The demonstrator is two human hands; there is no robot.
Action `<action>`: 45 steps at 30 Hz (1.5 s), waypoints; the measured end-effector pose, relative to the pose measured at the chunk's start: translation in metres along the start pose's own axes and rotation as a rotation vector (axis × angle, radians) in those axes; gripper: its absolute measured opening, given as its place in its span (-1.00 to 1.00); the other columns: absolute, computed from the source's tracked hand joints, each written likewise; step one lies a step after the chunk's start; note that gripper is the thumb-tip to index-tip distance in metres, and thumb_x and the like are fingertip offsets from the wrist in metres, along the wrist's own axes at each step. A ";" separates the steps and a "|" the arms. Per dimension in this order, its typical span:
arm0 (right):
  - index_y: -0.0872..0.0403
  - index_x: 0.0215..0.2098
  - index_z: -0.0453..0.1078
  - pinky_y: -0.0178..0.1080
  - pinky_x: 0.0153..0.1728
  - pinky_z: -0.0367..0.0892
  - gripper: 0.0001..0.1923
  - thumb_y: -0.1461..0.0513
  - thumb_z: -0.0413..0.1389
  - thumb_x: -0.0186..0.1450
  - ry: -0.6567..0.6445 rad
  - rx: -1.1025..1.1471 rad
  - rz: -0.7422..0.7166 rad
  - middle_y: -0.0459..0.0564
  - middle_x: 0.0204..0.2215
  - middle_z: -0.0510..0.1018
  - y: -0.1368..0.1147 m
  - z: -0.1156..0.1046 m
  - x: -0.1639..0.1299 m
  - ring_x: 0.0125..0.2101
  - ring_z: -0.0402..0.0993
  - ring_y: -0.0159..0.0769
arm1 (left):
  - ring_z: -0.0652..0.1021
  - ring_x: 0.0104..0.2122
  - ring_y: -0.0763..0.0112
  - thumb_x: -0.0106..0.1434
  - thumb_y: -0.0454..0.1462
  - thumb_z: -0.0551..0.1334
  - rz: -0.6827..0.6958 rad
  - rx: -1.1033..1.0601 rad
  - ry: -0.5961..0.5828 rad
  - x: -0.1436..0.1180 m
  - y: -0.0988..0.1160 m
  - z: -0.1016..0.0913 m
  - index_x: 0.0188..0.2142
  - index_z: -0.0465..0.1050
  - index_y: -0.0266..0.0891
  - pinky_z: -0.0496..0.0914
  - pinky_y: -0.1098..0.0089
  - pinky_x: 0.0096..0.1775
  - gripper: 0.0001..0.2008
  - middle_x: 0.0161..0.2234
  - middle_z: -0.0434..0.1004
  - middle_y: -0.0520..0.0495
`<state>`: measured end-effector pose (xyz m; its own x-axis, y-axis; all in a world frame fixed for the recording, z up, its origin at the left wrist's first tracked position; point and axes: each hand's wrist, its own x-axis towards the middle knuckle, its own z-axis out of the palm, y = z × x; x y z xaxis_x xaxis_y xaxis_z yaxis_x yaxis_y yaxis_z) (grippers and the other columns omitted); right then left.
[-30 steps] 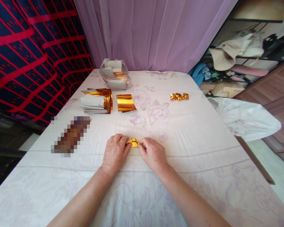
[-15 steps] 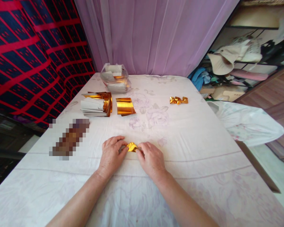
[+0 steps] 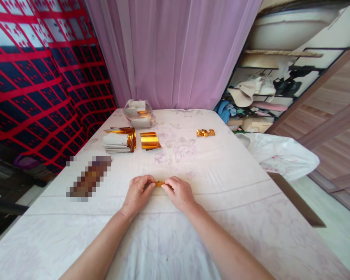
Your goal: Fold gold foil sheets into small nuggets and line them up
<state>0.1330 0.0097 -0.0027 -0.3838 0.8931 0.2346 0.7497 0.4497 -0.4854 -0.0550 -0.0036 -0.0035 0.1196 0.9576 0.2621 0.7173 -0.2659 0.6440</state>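
Between my two hands, low over the cloth-covered table [image 3: 175, 217], is a small piece of gold foil paper [image 3: 159, 184], now a narrow folded strip. My left hand [image 3: 138, 193] pinches its left end between thumb and fingers. At the other end my right hand [image 3: 179, 192] grips it the same way. The fingertips cover both ends of the strip. Farther back, a short stack of gold foil sheets [image 3: 150, 140] lies alone. Left of it sits a thicker pile of foil paper [image 3: 116, 142], its pale backs showing. Some folded gold pieces [image 3: 205, 133] rest at the far right.
A clear plastic bag [image 3: 138, 113] with more foil paper stands at the table's back edge. A pixelated patch [image 3: 90, 177] hides something on the left. Beyond are a purple curtain [image 3: 169, 54], crowded shelves [image 3: 256, 93] and a white plastic bag [image 3: 282, 153] at the right edge.
The gold foil paper has gone from a raised, peaked shape to a narrow flat strip. My hands have drawn closer together around it. The camera view has tilted up and turned slightly.
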 end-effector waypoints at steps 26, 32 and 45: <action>0.11 -0.37 0.37 -0.40 -0.49 0.25 -0.80 0.13 0.06 0.24 -0.489 0.902 0.130 -0.11 -0.46 0.52 0.059 -0.041 0.014 -0.57 0.34 -0.49 | 0.23 -0.54 0.53 0.31 0.02 0.06 -0.159 -0.560 -0.400 0.027 0.038 0.014 -0.38 0.36 -0.24 0.14 0.51 -0.47 -0.61 -0.54 0.25 0.12; 0.08 -0.44 0.32 -0.43 -0.57 0.23 -0.77 0.12 0.04 0.28 -0.505 0.896 0.208 -0.14 -0.58 0.49 0.057 -0.042 0.013 -0.62 0.36 -0.49 | 0.35 -0.50 0.48 0.36 -0.06 0.03 -0.146 -0.512 -0.427 0.025 0.041 0.010 -0.25 0.42 -0.22 0.23 0.49 -0.42 -0.67 -0.50 0.38 0.07; 0.07 -0.55 0.28 -0.44 -0.67 0.12 -0.67 0.06 0.00 0.30 -0.504 0.831 0.214 -0.16 -0.66 0.45 0.045 -0.044 0.011 -0.69 0.25 -0.51 | 0.30 -0.56 0.52 0.35 -0.01 0.05 -0.162 -0.482 -0.373 0.021 0.045 0.014 -0.46 0.39 -0.25 0.20 0.52 -0.47 -0.58 -0.61 0.26 0.11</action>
<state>0.1857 0.0399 0.0149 -0.6133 0.7592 -0.2180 0.2876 -0.0424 -0.9568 -0.0102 0.0059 0.0207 0.3291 0.9410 -0.0787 0.3670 -0.0507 0.9288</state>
